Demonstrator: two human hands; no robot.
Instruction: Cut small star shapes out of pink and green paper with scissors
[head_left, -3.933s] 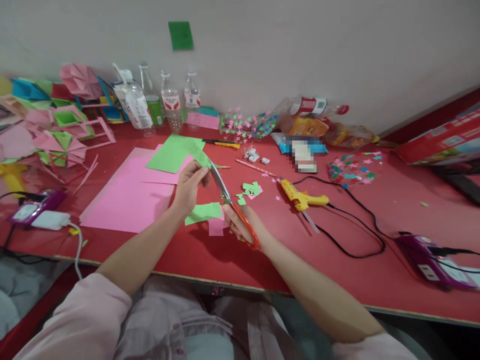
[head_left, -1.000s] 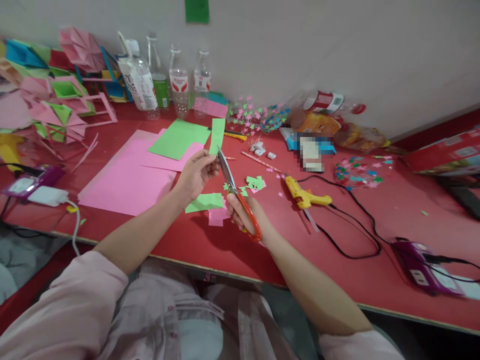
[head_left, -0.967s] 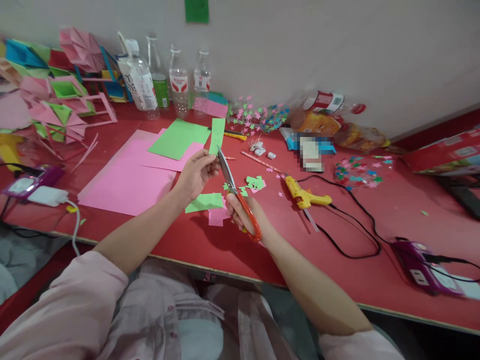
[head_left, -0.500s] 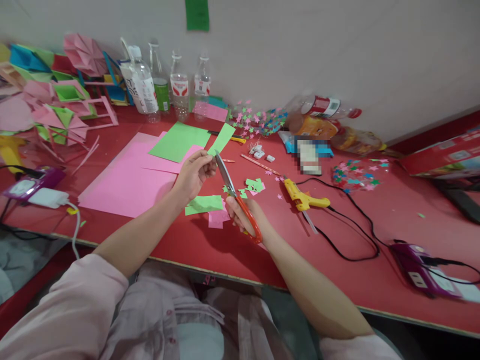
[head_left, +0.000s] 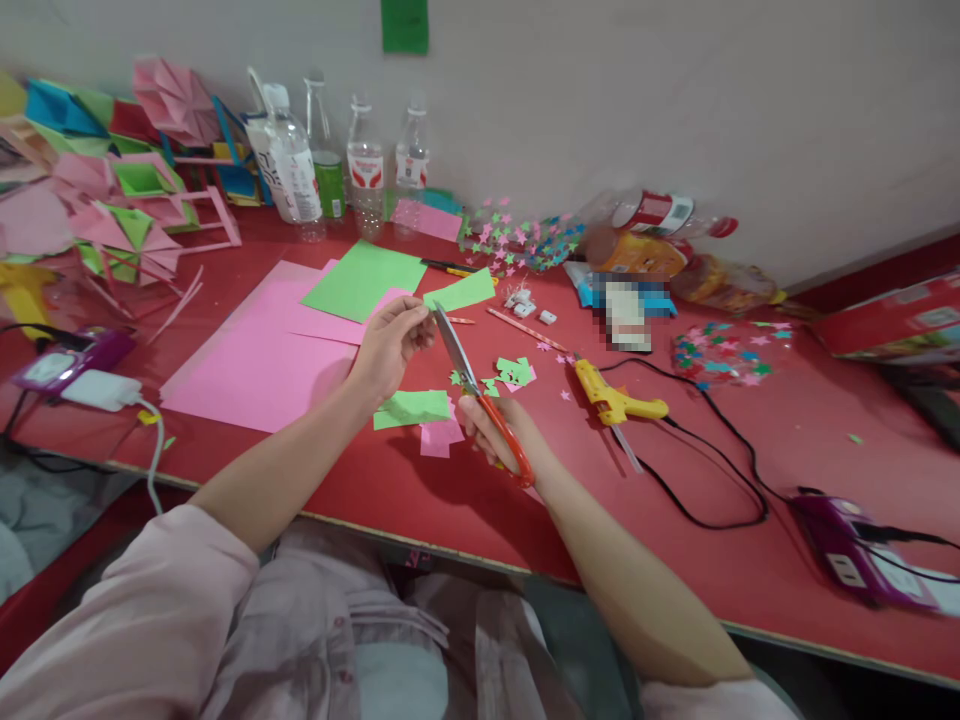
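Observation:
My left hand pinches the left end of a green paper strip, which stretches out to the right above the red table. In my right hand is a pair of scissors with orange-red handles. Its blades point up and left, their tips beside my left fingertips at the strip's end. Below the hands lie another green paper piece and pink paper scraps. Small green star cutouts are to the right of the scissors.
Large pink sheets and a green sheet lie left. A yellow glue gun with a black cord rests right, near a purple power strip. Plastic bottles stand by the wall; folded paper models crowd the left.
The green strip has swung from a steep slant to nearly level, pointing right. Both hands keep their holds, and the view has shifted slightly.

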